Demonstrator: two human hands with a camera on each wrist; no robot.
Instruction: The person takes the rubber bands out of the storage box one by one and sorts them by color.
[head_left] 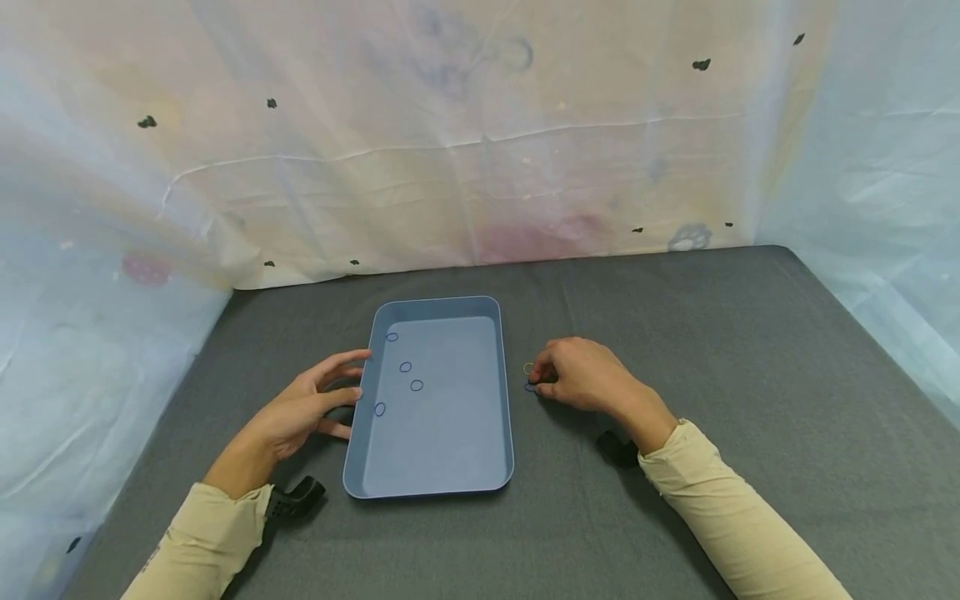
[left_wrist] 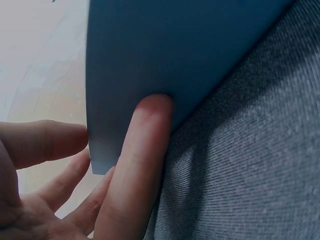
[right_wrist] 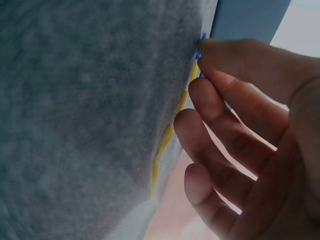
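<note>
A blue tray point(head_left: 450, 433) lies on the grey cloth with several small blue rubber bands point(head_left: 406, 367) in its left half. My left hand point(head_left: 351, 385) rests with straight fingers against the tray's left wall; in the left wrist view a finger point(left_wrist: 145, 140) presses the tray point(left_wrist: 175, 45) from outside. My right hand point(head_left: 537, 379) sits just right of the tray, fingers curled down onto the cloth. Its thumb and forefinger pinch a blue rubber band point(head_left: 530, 387), seen at the thumb tip point(right_wrist: 199, 50) in the right wrist view. A yellow rubber band point(head_left: 528, 367) point(right_wrist: 170, 130) lies beside those fingertips.
The grey cloth point(head_left: 750, 350) covers the whole tabletop. Pale sheets point(head_left: 480, 150) hang close behind and on both sides. Black wrist mounts point(head_left: 296, 498) point(head_left: 617, 448) sit under both sleeves.
</note>
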